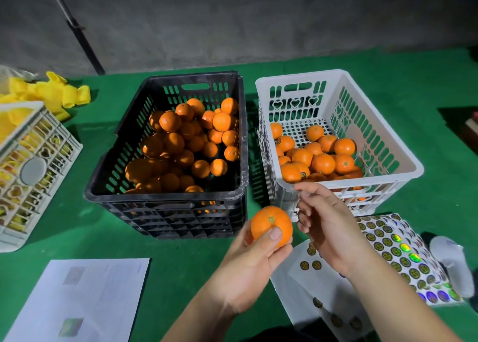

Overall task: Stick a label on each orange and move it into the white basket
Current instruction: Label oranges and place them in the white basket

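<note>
Holding an orange (271, 225), left hand (252, 261) hovers before white basket's (403, 155) near rim.

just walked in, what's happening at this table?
A person is labelling oranges. The left hand holds one orange above the green table; no label shows on it. The right hand is beside it with curled fingers; whether it holds a sticker cannot be told. The black crate is full of oranges, the white basket holds a partial layer, and sticker sheets lie under the right wrist.
</note>
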